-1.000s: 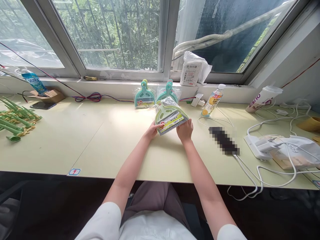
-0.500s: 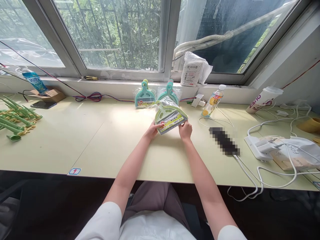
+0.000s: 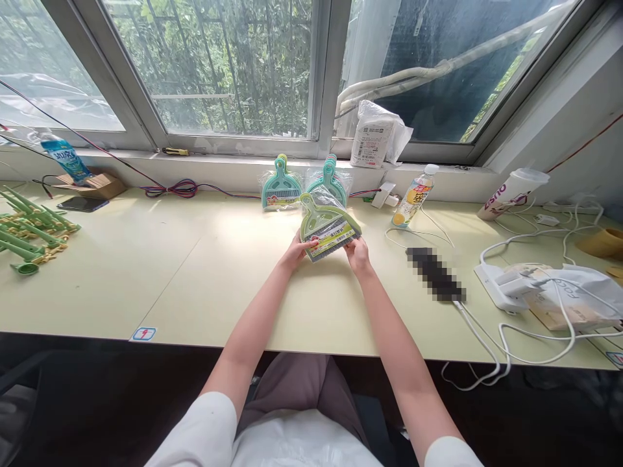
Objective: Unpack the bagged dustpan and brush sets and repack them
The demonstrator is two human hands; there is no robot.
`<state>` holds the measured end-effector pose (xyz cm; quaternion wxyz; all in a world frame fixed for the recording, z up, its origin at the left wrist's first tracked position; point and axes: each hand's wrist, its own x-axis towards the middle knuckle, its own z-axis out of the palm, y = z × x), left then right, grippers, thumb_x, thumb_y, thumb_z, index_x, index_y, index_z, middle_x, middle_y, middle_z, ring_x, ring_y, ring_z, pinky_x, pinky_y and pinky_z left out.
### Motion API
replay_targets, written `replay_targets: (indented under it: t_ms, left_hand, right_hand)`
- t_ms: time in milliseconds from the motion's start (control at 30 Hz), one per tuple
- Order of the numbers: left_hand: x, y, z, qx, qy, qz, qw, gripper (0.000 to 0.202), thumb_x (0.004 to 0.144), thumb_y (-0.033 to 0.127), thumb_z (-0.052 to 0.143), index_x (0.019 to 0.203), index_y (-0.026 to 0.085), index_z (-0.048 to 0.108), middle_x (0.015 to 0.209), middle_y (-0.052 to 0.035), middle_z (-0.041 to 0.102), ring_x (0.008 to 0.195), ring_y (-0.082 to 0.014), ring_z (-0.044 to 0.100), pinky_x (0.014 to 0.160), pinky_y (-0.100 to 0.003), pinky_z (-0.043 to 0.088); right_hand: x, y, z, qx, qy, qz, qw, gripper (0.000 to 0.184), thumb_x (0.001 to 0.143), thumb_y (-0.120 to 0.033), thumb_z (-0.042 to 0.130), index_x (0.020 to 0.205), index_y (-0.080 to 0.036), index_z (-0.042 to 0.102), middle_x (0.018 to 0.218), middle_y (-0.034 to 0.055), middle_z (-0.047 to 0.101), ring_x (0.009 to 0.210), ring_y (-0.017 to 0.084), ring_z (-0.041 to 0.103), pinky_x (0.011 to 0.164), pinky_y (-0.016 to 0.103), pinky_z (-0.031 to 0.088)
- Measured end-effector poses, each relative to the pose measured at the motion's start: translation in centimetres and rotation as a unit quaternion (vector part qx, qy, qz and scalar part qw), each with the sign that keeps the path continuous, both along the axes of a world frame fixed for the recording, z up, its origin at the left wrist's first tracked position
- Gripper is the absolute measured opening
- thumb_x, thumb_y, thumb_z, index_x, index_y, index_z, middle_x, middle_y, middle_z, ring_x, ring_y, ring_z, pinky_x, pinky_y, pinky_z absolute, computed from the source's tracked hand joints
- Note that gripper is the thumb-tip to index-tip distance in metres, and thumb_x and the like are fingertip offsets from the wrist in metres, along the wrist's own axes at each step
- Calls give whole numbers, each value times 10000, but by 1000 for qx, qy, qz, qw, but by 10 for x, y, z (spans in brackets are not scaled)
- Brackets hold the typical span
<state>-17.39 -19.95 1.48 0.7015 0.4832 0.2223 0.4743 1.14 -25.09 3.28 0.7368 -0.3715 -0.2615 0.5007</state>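
Observation:
Both my hands hold a light green mini dustpan-and-brush set (image 3: 325, 225) in a clear plastic bag, just above the pale table (image 3: 195, 272). My left hand (image 3: 298, 250) pinches its lower left corner, fingers closed. My right hand (image 3: 357, 250) grips its lower right corner, fingers closed. Behind it, two stacks of teal bagged dustpan sets (image 3: 281, 185) lean against the wall below the window.
A drink bottle (image 3: 413, 196), a blurred dark object (image 3: 435, 274), a white power strip with cables (image 3: 511, 288) and a plastic bag (image 3: 579, 292) lie to the right. Green plastic parts (image 3: 29, 233), a phone (image 3: 82, 203) and a blue bottle (image 3: 65, 157) are at the left.
The bagged set has turned slightly and shifted left. My right hand has slid from beneath the pack to its lower right corner.

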Motion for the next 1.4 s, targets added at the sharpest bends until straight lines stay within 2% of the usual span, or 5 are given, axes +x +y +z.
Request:
replay_targets:
  t_ms: [200, 400, 600, 1233, 1400]
  left_hand:
    - [0, 1, 0, 1, 5, 14, 1000, 817, 619, 200, 841, 1349, 220, 474, 1192, -92, 668, 1154, -325, 612, 1047, -512, 440]
    - [1, 1, 3, -15, -8, 32, 999, 775, 588, 190, 845, 1288, 206, 513, 1190, -90, 673, 1166, -326, 602, 1053, -511, 436]
    - [-6, 0, 7, -14, 9, 27, 999, 676, 613, 192, 836, 1231, 192, 560, 1152, -88, 688, 1145, -312, 612, 1044, -494, 441]
    - [-12, -10, 15, -64, 88, -90, 990, 558, 743, 311, 777, 1252, 187, 586, 1222, -120, 665, 1077, -275, 652, 907, -391, 537]
    - [-10, -5, 15, -103, 52, -51, 992, 432, 822, 437, 666, 1161, 171, 633, 1146, -105, 698, 1079, -276, 652, 924, -401, 537]
  right_hand:
    - [0, -2, 0, 10, 28, 16, 999, 326, 654, -94, 456, 922, -214, 599, 910, -12, 695, 786, 123, 618, 792, 275, 546]
    - [-5, -7, 5, 4, 15, 47, 999, 210, 833, -405, 576, 971, -250, 602, 987, -10, 699, 894, 135, 664, 830, 275, 568]
    - [-11, -6, -2, 3, -52, 93, 994, 391, 688, -301, 797, 1017, -236, 597, 1040, 5, 725, 929, 153, 703, 946, 322, 556]
    - [-11, -1, -10, -17, -6, -1, 1000, 258, 674, -187, 791, 899, -168, 666, 914, 26, 739, 878, 167, 713, 879, 314, 600]
    - [-14, -2, -10, -18, -7, 0, 1000, 268, 656, -186, 807, 879, -176, 661, 913, 22, 738, 871, 167, 709, 872, 328, 605]
